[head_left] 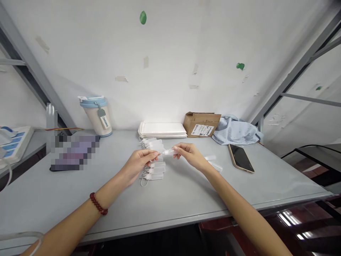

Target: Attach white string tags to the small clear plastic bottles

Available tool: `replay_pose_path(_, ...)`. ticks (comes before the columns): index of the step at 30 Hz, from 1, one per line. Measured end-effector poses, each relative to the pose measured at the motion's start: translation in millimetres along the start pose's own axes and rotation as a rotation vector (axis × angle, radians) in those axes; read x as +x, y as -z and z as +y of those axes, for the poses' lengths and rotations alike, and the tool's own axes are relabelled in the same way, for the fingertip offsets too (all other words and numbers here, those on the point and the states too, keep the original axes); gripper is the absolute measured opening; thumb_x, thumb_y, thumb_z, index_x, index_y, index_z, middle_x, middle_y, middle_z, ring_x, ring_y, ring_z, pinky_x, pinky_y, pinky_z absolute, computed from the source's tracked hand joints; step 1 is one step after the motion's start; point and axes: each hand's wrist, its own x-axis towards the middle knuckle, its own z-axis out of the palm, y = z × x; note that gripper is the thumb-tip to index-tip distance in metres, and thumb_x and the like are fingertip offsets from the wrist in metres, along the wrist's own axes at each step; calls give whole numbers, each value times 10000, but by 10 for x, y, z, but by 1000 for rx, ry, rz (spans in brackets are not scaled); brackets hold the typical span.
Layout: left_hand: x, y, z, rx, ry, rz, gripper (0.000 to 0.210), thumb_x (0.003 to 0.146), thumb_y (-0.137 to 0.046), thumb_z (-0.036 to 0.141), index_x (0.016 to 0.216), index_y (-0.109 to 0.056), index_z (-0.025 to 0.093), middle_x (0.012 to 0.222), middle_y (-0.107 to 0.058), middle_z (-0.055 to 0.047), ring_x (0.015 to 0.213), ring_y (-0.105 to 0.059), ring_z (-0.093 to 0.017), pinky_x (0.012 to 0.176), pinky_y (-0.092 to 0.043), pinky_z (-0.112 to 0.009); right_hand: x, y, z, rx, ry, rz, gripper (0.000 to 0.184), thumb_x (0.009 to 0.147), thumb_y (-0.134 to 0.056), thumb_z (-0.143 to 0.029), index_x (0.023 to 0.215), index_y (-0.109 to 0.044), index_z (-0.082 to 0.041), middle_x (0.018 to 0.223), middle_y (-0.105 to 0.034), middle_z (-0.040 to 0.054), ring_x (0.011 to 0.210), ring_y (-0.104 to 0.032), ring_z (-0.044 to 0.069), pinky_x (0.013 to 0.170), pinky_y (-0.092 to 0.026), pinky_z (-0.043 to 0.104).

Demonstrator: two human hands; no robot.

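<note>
My right hand pinches the body of a small translucent squeeze bottle, which lies nearly level with its tip to the left. At that tip the fingers of my left hand are closed on the narrow end; whether they grip the cap or its loop is too small to tell. Below and behind my left hand, several similar bottles lie in a column on the table, with thin white loops at their tips. Two more clear bottle bodies lie just right of my right hand.
The grey table meets a white wall. Along the back stand a cream tumbler, a stack of white packets, a cardboard box and a blue cloth. A phone lies at right; a blurred-out flat item lies left.
</note>
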Motion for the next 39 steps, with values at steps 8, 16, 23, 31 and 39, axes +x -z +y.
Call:
replay_pose_path(8,5,6,-25,-28,20,-7,223,735,-633,396,696,-673,180,780,-594,-7,574,-446,-85,581,-376,-257,3,-3,9,-6,0,5,359,834,-484,-489,853,-619,-157,735,-635,41,653,-528,133,632,-400,268)
replay_pose_path(16,-18,-23,30,2,-23,71,216,733,-631,391,704,-681,182,708,-569,-5,566,-425,-99,595,-372,-276,-9,-9,-5,4,20,-15,311,836,-498,-455,813,-610,-166,706,-616,22,635,-525,126,637,-403,266)
replay_pose_path(23,-28,-17,34,-3,-52,94,233,734,-629,397,681,-664,173,674,-545,-3,572,-415,-103,591,-360,-275,-24,-38,-17,10,13,-45,300,830,-507,-443,764,-587,-162,668,-594,17,612,-515,121,625,-410,263)
replay_pose_path(31,-12,-18,32,-57,-31,56,252,711,-643,395,656,-652,149,675,-537,-20,578,-407,-105,587,-356,-279,-26,-44,-25,-10,-7,-58,283,846,-498,-412,768,-575,-150,666,-583,19,613,-505,115,605,-396,251)
replay_pose_path(39,-16,-23,34,5,-37,87,243,719,-629,378,626,-633,154,650,-536,-6,560,-398,-100,580,-348,-271,-35,-83,-16,-52,-5,-51,278,857,-483,-410,779,-568,-157,650,-574,5,600,-500,110,597,-394,240)
